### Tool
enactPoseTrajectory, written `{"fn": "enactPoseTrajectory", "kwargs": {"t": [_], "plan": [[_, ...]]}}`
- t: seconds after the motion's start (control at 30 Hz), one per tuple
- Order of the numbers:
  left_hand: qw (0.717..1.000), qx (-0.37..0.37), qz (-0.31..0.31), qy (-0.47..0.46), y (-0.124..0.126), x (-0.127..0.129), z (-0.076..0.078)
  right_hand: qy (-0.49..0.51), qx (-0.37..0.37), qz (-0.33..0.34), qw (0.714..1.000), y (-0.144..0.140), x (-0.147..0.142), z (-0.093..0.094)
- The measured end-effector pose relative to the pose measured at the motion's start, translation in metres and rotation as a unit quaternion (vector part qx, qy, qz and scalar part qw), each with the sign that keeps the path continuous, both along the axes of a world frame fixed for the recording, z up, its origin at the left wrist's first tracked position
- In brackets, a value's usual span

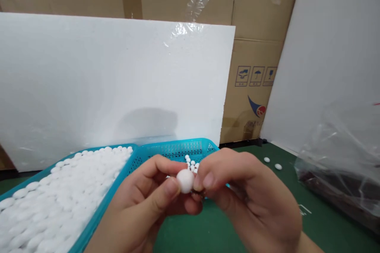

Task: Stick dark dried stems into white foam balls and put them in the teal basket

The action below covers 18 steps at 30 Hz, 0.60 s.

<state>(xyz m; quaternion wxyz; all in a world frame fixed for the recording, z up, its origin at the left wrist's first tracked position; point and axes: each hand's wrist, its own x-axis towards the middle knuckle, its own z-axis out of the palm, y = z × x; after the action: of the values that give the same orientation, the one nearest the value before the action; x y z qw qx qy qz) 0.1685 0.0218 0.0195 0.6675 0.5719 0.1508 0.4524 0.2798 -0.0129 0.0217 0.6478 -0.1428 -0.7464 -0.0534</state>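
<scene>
A smooth white ball (pixel 184 181) is pinched between the thumb and fingers of my left hand (pixel 141 203). My right hand (pixel 252 195) comes in from the right, its thumb and fingertips pressed together against the ball's right side. Just under those fingertips a small dark brown piece (pixel 198 193) shows; its kind is too hidden to make out. Behind both hands stands a blue plastic basket (pixel 178 147) with several white balls inside, partly covered by my fingers.
At left, a blue tray (pixel 97 209) is heaped with white balls (pixel 59 193). Two white balls (pixel 272 163) lie on the green table (pixel 204 231) at right, near a clear plastic bag (pixel 341 166) with dark contents. White board (pixel 118 75) and cardboard boxes (pixel 255 51) stand behind.
</scene>
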Motion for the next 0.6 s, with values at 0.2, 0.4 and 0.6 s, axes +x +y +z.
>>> {"fn": "enactPoseTrajectory", "kwargs": {"t": [0.2, 0.4, 0.6], "plan": [[1.000, -0.017, -0.024, 0.005, -0.0026, -0.0026, 0.0004, 0.011, -0.013, 0.021, 1.000, -0.0003, -0.0014, -0.0015], [0.999, -0.014, 0.025, 0.034, -0.0052, -0.0050, -0.0007, -0.004, 0.034, -0.050, 0.998, 0.0003, 0.0030, -0.0036], [0.992, 0.069, 0.076, 0.068, -0.0003, -0.0086, -0.0022, -0.086, 0.046, -0.118, 0.988, 0.0019, 0.0074, -0.0094]]}}
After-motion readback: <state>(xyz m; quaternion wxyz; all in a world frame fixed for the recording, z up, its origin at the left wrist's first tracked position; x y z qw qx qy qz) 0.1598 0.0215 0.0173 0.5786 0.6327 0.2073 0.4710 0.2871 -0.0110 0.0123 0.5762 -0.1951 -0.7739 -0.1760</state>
